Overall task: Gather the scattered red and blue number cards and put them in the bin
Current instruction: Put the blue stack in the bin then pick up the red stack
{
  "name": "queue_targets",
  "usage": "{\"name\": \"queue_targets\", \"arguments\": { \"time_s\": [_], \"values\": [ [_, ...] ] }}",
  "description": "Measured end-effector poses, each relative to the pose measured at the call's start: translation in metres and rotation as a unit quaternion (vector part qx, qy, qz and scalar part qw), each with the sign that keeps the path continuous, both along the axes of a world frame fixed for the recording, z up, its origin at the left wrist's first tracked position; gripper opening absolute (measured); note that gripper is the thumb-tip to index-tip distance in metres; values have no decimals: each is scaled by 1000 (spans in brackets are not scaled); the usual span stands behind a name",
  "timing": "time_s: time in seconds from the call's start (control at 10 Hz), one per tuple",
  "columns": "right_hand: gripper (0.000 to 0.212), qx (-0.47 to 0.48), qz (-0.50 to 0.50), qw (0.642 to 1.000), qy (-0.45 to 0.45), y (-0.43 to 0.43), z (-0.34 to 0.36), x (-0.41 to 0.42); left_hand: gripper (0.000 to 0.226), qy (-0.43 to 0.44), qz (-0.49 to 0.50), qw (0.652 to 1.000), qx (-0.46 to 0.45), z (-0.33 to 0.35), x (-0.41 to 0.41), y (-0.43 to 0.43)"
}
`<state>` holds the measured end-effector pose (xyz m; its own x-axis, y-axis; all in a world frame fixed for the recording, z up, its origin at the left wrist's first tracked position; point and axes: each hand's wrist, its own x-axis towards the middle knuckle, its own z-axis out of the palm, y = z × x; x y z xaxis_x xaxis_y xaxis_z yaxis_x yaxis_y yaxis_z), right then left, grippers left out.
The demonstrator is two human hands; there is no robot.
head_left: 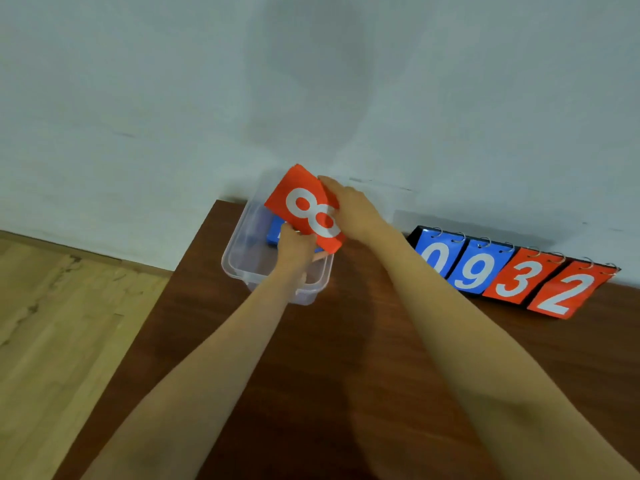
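Red card (306, 206) marked 8 is held tilted above the clear bin (231, 268), which stands at the tabletop's (329, 358) far left corner by the wall. Left hand (294, 249) pinches the card's lower edge; right hand (348, 209) grips its upper right edge, fingers curled over it. A blue card (274, 233) lies inside the bin. A flip scoreboard (512, 271) reading 0932 stands well apart to the right.

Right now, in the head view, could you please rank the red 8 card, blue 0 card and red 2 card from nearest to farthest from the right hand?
1. red 8 card, gripped by the right hand, centre.
2. blue 0 card, to its right.
3. red 2 card, far right.
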<state>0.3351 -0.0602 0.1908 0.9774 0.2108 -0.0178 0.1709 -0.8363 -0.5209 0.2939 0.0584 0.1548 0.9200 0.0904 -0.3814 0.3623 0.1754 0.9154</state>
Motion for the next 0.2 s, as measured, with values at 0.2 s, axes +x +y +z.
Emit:
{"name": "queue_targets", "arguments": {
  "time_s": [0.2],
  "values": [
    [45, -146, 82, 979, 113, 54, -9, 45, 50, 136, -21, 980, -145, -1, 15, 24]
  ]
}}
